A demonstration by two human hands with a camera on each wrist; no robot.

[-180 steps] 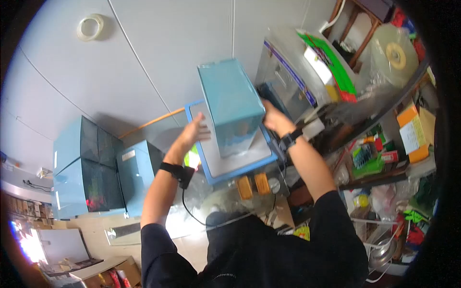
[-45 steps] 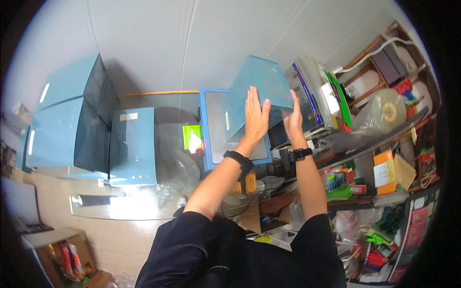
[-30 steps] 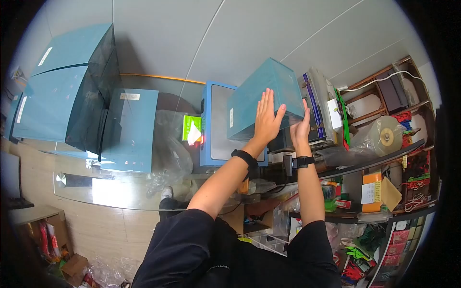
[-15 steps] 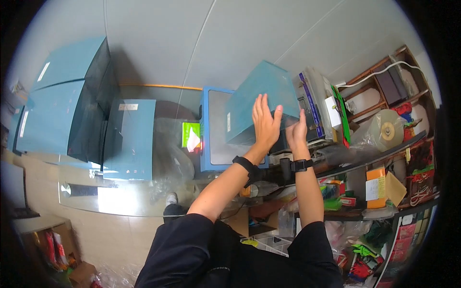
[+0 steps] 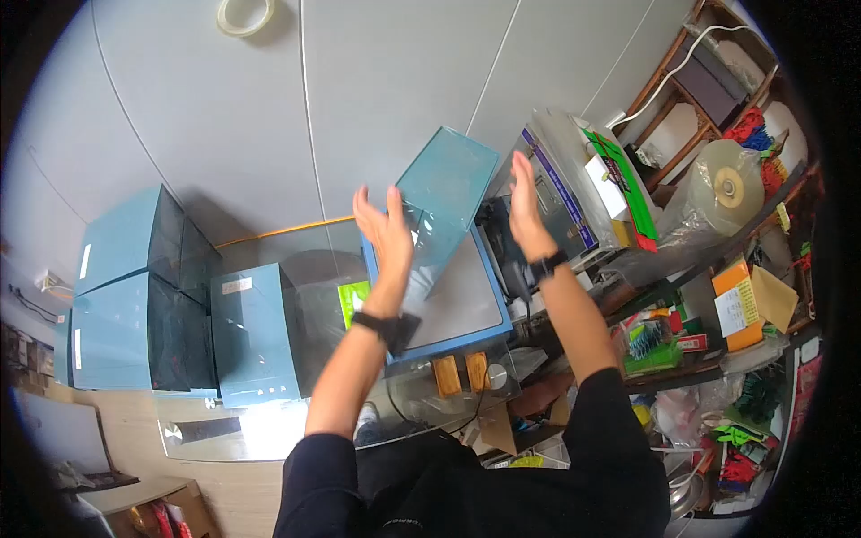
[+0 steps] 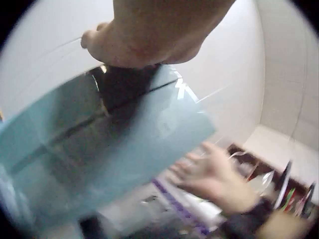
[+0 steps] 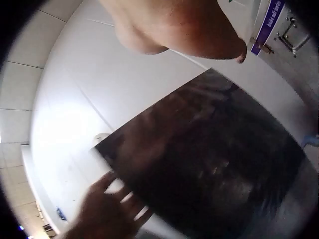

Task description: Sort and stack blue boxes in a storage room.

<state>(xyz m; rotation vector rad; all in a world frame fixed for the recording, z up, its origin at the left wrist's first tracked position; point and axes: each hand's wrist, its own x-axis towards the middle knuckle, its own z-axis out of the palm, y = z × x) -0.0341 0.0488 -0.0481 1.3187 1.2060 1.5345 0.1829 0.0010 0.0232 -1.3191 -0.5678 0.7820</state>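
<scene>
A glossy blue box [image 5: 448,179] stands tilted in view over a blue-framed machine with a pale top [image 5: 462,309]. My left hand [image 5: 386,238] is beside the box's left side, fingers extended and thumb by its edge; contact is unclear. Off the box's right side, my right hand [image 5: 529,211] is raised with straight fingers and a gap between. The left wrist view shows the box [image 6: 134,139] below my left hand [image 6: 154,35], with my right hand [image 6: 209,179] near its edge. A dark face of the box [image 7: 209,159] fills the right wrist view, under my right hand [image 7: 184,25].
Several blue boxes [image 5: 112,332] are stacked at the left, beside another blue box [image 5: 256,336]. A green packet [image 5: 353,303] lies left of the machine. Right of it are a clear case with a purple strip [image 5: 560,188], a film roll [image 5: 728,186] and cluttered shelves.
My hands have moved apart from the box's sides, where they lay flat about half a second ago. The box has turned and shows a narrower outline. The head view has shifted.
</scene>
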